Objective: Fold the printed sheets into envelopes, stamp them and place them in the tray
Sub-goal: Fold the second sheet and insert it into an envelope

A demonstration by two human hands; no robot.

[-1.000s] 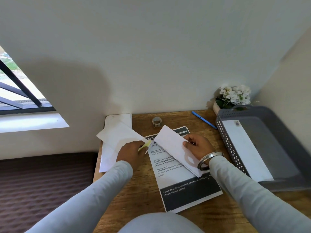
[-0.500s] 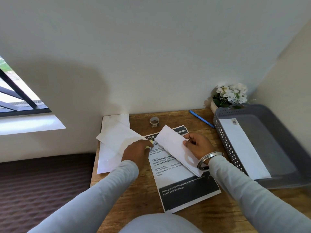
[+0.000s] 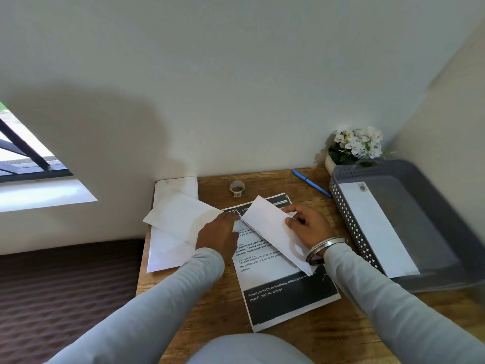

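Envelope (image 3: 267, 229) gripped by curled right hand (image 3: 307, 227); left hand (image 3: 217, 235) grip pinches a yellow strip (image 3: 234, 226) at its corner.

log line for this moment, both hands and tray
right hand: holds white envelope over printed sheet | left hand: pinches small yellow piece at envelope's corner | grey tray: one stamped envelope inside

Your left hand (image 3: 219, 236) moves right, closing the gap to the envelope (image 3: 270, 227); its fingertips now meet the envelope's left corner; the yellow strip (image 3: 234, 226), plain a second ago, is almost hidden beneath them.
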